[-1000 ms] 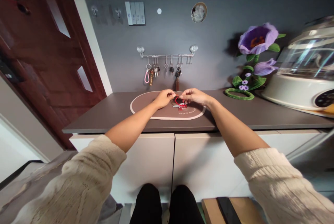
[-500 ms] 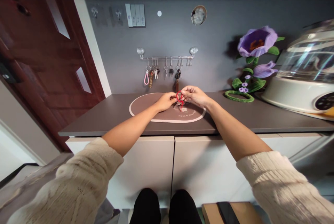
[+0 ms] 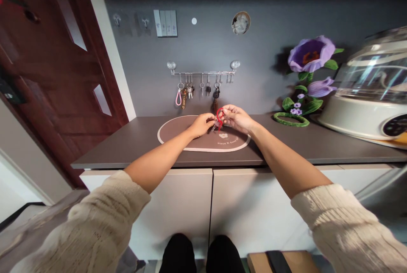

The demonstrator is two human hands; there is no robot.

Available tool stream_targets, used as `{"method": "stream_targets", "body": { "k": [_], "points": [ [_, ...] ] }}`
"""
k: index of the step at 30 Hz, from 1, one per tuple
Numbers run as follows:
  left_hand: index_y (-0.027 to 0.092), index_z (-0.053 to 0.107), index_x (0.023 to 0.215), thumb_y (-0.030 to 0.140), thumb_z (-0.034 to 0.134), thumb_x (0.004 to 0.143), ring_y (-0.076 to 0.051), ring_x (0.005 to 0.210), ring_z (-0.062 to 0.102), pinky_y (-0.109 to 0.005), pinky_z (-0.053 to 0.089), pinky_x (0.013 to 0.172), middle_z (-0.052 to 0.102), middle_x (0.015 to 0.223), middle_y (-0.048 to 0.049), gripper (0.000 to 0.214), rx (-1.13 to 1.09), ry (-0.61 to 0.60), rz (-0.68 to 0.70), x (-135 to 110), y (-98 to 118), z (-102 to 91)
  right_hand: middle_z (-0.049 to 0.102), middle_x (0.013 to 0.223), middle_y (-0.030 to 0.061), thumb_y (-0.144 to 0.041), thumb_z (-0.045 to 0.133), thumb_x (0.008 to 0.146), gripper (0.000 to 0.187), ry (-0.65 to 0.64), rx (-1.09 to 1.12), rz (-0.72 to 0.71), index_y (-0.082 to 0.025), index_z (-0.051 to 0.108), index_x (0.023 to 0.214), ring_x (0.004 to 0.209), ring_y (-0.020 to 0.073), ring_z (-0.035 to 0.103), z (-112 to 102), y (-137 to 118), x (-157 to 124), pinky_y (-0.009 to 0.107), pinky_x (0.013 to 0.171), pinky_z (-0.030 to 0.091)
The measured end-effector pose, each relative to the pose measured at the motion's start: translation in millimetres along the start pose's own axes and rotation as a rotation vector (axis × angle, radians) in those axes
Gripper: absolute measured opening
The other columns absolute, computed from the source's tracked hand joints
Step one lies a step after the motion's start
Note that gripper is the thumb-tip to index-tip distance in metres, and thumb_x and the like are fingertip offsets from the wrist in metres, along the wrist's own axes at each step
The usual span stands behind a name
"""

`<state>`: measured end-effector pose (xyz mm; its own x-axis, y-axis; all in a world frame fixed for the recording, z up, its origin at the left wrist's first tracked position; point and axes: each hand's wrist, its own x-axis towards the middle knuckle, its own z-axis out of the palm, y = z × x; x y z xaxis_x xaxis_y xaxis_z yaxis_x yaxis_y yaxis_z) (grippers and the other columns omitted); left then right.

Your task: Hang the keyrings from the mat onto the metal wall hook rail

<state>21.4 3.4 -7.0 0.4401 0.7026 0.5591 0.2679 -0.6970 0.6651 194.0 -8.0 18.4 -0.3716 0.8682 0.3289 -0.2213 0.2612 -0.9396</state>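
My left hand (image 3: 202,125) is closed in a pinch at the keys (image 3: 215,125), which hang just above a brown oval mat (image 3: 197,143) with a pale rim. A red cord (image 3: 219,115) is looped through or around these keys; exactly how is too small to tell. Pinched between the fingers of my right hand (image 3: 235,118) is the upper part of that cord. Both hands are close together over the middle of the mat, and the fingers partly cover the keys.
Behind the hands, a clear hook rail (image 3: 203,73) on the grey wall carries several key rings and a pink strap (image 3: 178,97). To the right stand purple fabric flowers (image 3: 311,54) and a white appliance (image 3: 359,112) with a clear top. A dark red door (image 3: 63,73) is at left.
The red cord's loop has shifted and looks narrower, and its loose end sits higher. The keys have turned to a steeper slant. Both hands stay nearly in place; the view has tilted slightly upward.
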Motion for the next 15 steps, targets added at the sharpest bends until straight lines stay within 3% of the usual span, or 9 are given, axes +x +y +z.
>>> {"method": "stream_targets", "body": {
  "k": [6,11,15],
  "points": [
    [0.013,0.056,0.077,0.014,0.046,0.075,-0.010,0.069,0.052,-0.022,0.041,0.068,0.059,0.074,-0.0012,0.010,0.043,0.113,-0.007,3.2,-0.9,-2.3,0.054,0.061,-0.0022,-0.031,0.062,0.073,0.017,0.004,0.069,-0.001,-0.016,0.059,0.078,0.057,0.0064,0.051,1.6,-0.8,0.9,0.020,0.061,0.043],
    [0.014,0.054,0.075,0.020,0.047,0.077,-0.010,0.067,0.051,-0.022,0.041,0.068,0.058,0.071,0.0001,0.009,0.072,0.260,-0.030,2.9,4.1,-6.7,0.053,0.057,-0.0005,-0.046,0.057,0.073,0.034,0.110,-0.089,0.047,-0.013,0.061,0.070,0.054,0.0062,0.048,-1.7,2.8,4.7,0.020,0.059,0.040],
    [0.014,0.053,0.075,0.020,0.047,0.078,-0.010,0.067,0.051,-0.023,0.041,0.068,0.058,0.071,0.0001,0.009,0.062,0.281,-0.027,2.6,6.1,-7.4,0.052,0.056,-0.0030,-0.041,0.065,0.066,0.027,0.154,-0.187,-0.012,-0.014,0.060,0.068,0.053,0.0049,0.046,-3.3,8.6,5.9,0.018,0.057,0.038]
  ]
}}
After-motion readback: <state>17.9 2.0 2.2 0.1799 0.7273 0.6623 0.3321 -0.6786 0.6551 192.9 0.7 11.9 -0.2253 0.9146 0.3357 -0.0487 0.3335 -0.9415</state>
